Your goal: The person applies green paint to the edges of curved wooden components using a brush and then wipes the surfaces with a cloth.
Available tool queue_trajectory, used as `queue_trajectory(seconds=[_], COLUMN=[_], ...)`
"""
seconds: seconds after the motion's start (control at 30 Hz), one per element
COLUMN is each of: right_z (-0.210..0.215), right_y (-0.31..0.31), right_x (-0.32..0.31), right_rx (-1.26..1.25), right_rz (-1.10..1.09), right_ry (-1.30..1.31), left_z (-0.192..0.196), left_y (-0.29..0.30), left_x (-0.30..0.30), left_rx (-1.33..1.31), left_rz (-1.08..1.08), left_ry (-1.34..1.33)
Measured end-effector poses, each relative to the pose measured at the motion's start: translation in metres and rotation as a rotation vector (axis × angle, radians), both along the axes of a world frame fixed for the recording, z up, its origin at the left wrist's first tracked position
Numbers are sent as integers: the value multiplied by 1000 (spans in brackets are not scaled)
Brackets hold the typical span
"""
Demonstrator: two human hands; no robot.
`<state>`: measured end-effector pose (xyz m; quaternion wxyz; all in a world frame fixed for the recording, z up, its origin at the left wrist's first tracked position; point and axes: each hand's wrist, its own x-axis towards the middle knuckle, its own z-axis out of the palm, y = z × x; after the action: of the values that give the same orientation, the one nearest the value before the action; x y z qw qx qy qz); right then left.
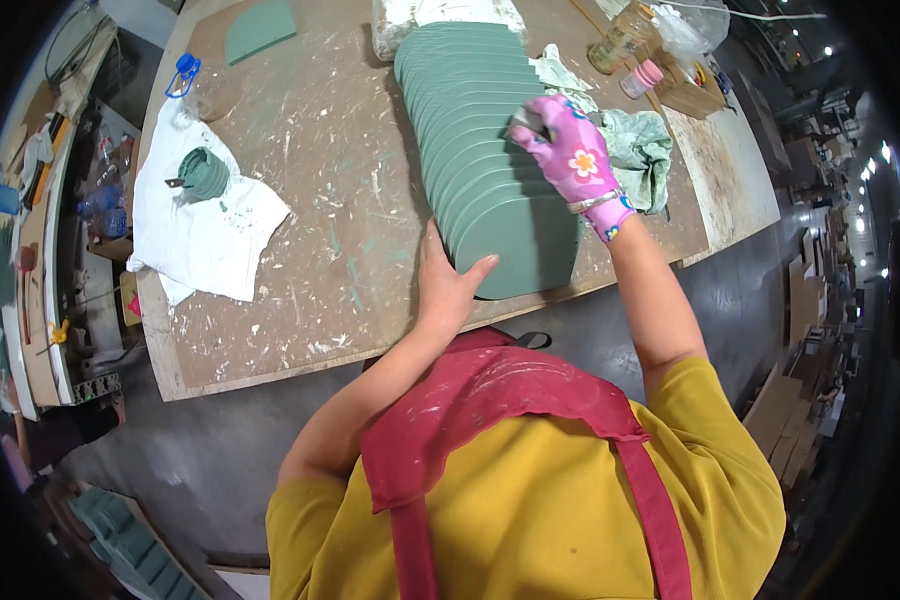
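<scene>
A long overlapping row of green, rounded-end flat panels [515,245] lies fanned across the worktable, running away from me. Bare, my left hand [445,278] rests at the near left corner of the closest panel, fingers along its side edge and thumb spread apart along the front. My right hand [570,150] wears a pink flowered glove with a band at the wrist. Its fingers are curled closed above the right side of the row, around a small greyish piece that is mostly hidden. Beside that hand lies a crumpled, green-stained cloth [638,150].
On the worktable [340,210], a green-smeared cup [203,173] stands on a white cloth [255,240]. Another green panel [260,32] lies far left. A jar [620,40], a pink-capped bottle [642,78] and a cardboard box [695,95] stand far right. Shelving [55,220] is on the left.
</scene>
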<state>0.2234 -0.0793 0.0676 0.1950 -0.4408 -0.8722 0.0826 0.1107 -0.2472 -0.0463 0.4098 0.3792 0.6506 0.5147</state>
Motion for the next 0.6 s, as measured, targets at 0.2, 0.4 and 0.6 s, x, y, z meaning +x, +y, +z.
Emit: queue_trajectory(seconds=[0.2,0.4,0.6], right_z=[-12,19,-8], right_y=[32,-2,-14], right_x=[65,4,-94], right_rx=[118,20,45], right_rz=[-217,265,819], right_ry=[-83,181,-240], left_z=[-4,-6,0], left_y=[-2,-1,1], left_x=[1,0,0], left_rx=[-42,36,47], left_rz=[31,13,33], left_ry=[87,39,56])
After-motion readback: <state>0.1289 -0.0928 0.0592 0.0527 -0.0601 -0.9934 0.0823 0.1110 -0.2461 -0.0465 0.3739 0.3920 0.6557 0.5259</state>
